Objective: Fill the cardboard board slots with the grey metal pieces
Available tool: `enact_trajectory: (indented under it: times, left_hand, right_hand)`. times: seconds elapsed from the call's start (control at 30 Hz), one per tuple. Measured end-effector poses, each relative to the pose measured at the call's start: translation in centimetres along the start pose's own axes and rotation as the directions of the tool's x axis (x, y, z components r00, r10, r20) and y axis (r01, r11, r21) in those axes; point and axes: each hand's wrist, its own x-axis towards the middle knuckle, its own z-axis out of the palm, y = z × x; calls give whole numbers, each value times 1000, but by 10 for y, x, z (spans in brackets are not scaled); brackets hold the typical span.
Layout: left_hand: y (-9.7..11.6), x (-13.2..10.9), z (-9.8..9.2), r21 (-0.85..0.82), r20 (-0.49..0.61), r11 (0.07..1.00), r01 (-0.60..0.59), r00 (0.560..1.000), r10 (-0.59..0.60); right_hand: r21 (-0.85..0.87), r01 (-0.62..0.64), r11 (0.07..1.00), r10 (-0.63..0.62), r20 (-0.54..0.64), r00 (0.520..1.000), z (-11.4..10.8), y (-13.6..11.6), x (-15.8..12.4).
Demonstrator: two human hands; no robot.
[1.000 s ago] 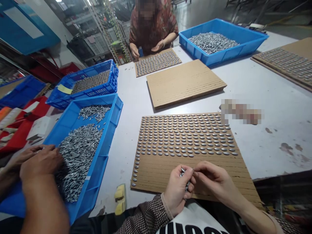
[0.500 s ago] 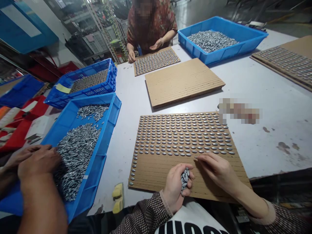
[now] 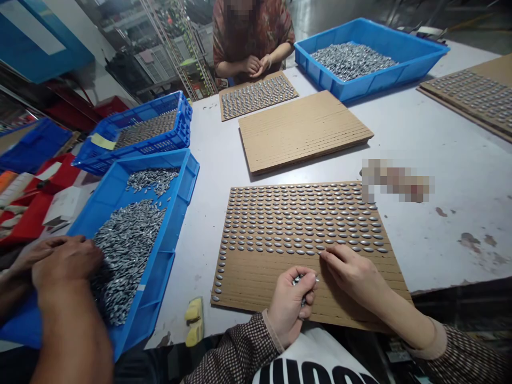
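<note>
A ridged cardboard sheet (image 3: 256, 277) lies in front of me, with rows of small grey spindle-shaped metal pieces (image 3: 276, 231) over its far part and a short column down its left edge. My left hand (image 3: 291, 298) is closed around a handful of the same pieces above the near part of the sheet; some show between thumb and fingers. My right hand (image 3: 356, 272) is pinched at the end of the nearest row, its fingertips on one metal piece that they largely cover.
Left of the sheet, a co-worker's hands (image 3: 66, 261) rest at a blue tray (image 3: 184, 184) of loose pieces. Across the table, another person (image 3: 256, 40) sits at a filled sheet. Stacked cardboard (image 3: 304, 130) and another blue tray (image 3: 340, 95) stand beyond. A yellow object (image 3: 194, 320) lies nearby.
My left fingers and thumb have folded over the handful, hiding more pieces. My right fingertips have shifted slightly up to the row's end. The person opposite has brought both hands together.
</note>
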Motion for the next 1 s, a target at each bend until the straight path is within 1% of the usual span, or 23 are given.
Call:
enact_trajectory:
  times: [0.07,0.13,0.17,0.2,0.27,0.3,0.33,0.37,0.4,0.43,0.57,0.7,0.83,0.9,1.0]
  left_hand:
    - [1,0,-1,-12,-15,1000,-7,1000,7]
    - [1,1,-1,-20,-24,1000,-4,1000,4]
    - [1,1,-1,-25,-28,1000,-6,1000,5]
    - [1,1,-1,-31,-32,999,-11,999,10]
    - [0,1,0,-42,-33,999,-24,999,22]
    - [-1,2,1,-44,-26,999,-27,999,26]
    - [-2,2,1,-44,-16,999,-26,1000,25]
    - [-3,2,2,-43,-4,999,-22,1000,22]
    - [-4,2,3,-41,8,999,-16,1000,17]
    - [-5,3,4,-37,17,999,-13,1000,13]
    - [-7,4,6,-5,33,1000,-6,999,6]
    - [-6,4,7,13,28,1000,8,1000,-9]
    - [-3,4,9,12,37,1000,21,999,-21]
    - [-2,4,9,-20,42,998,57,998,-57]
    - [-2,4,9,-99,20,990,104,995,-102]
  right_hand:
    - [116,-53,992,56,-21,998,-5,-3,-1]
    - [313,-131,941,138,1,990,-12,-9,-2]
    - [427,-184,886,183,43,982,-15,-14,-3]
    - [536,-242,809,220,106,970,-19,-18,-5]
    - [702,-347,622,268,225,937,-22,-28,-7]
    - [753,-375,541,284,256,924,-22,-32,-8]
    - [787,-379,486,300,258,919,-22,-35,-9]
    - [809,-364,462,316,233,920,-20,-38,-10]
    - [819,-336,465,331,192,924,-18,-40,-11]
    - [819,-305,486,338,146,930,-17,-41,-12]
    - [758,-202,621,289,18,957,-13,-40,-18]
    - [665,-147,732,236,-45,971,-17,-37,-23]
    - [564,-104,819,180,-82,980,-22,-30,-27]
    - [500,-92,861,170,-113,979,-22,-23,-27]
    - [354,-101,930,166,-159,973,-19,-8,-25]
